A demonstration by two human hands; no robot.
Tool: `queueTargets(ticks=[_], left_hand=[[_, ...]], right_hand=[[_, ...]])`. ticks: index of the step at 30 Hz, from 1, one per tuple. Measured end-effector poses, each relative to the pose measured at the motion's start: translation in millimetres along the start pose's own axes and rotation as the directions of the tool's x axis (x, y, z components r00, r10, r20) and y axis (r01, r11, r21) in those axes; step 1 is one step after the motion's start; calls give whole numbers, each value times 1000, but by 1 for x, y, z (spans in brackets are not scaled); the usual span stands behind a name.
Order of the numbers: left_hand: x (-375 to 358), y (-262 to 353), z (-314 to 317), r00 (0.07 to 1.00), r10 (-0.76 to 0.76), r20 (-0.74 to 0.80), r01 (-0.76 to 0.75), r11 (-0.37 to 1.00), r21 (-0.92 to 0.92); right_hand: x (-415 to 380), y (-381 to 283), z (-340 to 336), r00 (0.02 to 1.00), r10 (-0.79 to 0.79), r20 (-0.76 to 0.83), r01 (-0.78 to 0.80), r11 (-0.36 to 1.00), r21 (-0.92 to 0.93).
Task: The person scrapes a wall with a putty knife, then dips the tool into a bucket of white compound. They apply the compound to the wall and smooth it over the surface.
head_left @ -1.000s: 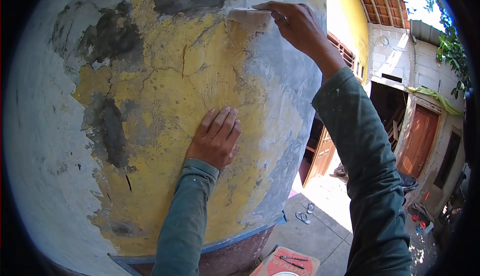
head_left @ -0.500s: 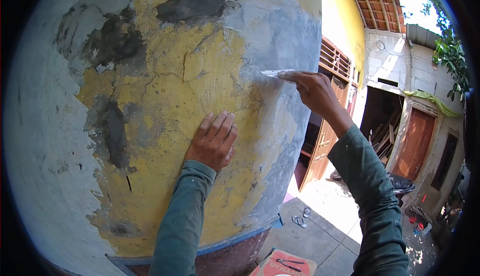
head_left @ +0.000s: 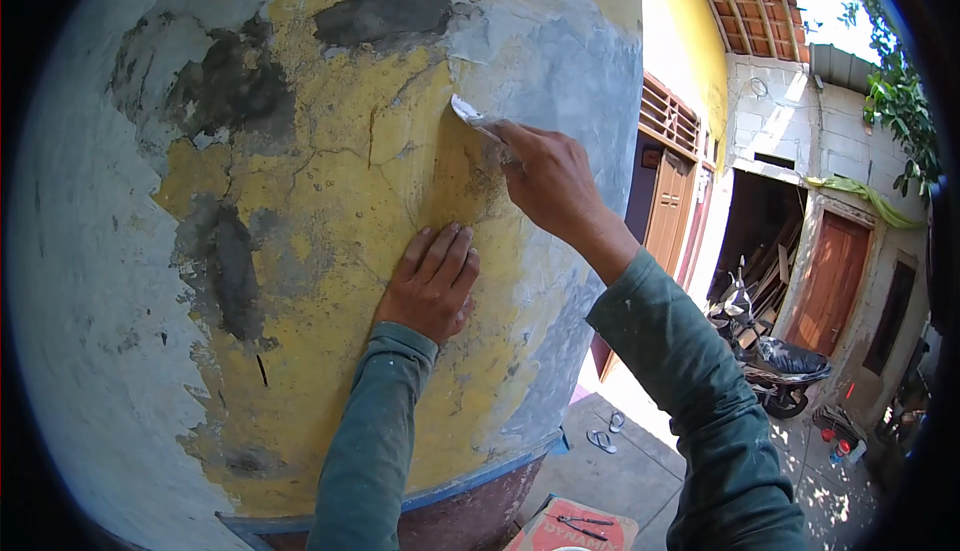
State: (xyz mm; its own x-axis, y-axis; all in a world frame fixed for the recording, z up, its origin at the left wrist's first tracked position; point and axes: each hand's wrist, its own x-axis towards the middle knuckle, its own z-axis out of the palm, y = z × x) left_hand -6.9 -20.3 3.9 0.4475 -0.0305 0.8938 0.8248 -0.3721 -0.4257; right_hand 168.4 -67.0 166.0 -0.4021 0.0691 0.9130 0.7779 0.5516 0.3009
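Note:
A wall [head_left: 330, 181] with cracked yellow paint and grey patches of filler fills the left of the view. My left hand [head_left: 430, 286] lies flat on the yellow paint, fingers together, holding nothing. Just above it, my right hand [head_left: 545, 181] grips a small putty scraper [head_left: 470, 114], whose pale blade presses against the wall at the edge between yellow paint and grey filler. Both arms wear dark green sleeves.
A blue band and a dark red base [head_left: 470, 506] run along the wall's foot. Below lies a cardboard box [head_left: 575, 528] with tools on it. To the right are a courtyard, sandals [head_left: 603, 439], a parked motorbike [head_left: 765, 366] and wooden doors [head_left: 835, 281].
My right hand has carried the scraper down from high on the wall, then left toward the yellow paint above my left hand. The left hand has stayed in place.

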Motion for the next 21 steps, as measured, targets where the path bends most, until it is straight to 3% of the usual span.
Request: queueTargets(ticks=[3, 5, 7, 9, 13, 16, 18, 21], left_hand=[[0, 1, 1, 1000, -5, -3, 5, 1000, 12], [1, 0, 0, 1000, -1, -9, 1, 1000, 16], [0, 1, 0, 1000, 6, -10, -6, 1000, 15], [0, 0, 2, 1000, 7, -24, -7, 1000, 11], [0, 1, 1, 1000, 0, -12, 0, 1000, 1], [-1, 0, 1, 1000, 5, -5, -5, 1000, 8], [0, -1, 2, 1000, 13, -16, -12, 1000, 6], [0, 1, 1, 1000, -3, 0, 3, 1000, -8]], right_hand=[[-1, 4, -19, 984, -46, 170, 26, 992, 120], [26, 15, -41, 992, 104, 67, -112, 985, 134], [61, 50, -47, 974, 118, -194, -121, 993, -4], [89, 90, -40, 947, 131, -292, -149, 988, -39], [92, 63, -15, 981, 125, -150, -140, 986, -90], [72, 23, -17, 1000, -2, -24, 0, 997, -74], [68, 23, -32, 996, -63, 64, 55, 991, 118], [99, 57, -46, 993, -59, -103, 62, 998, 22]])
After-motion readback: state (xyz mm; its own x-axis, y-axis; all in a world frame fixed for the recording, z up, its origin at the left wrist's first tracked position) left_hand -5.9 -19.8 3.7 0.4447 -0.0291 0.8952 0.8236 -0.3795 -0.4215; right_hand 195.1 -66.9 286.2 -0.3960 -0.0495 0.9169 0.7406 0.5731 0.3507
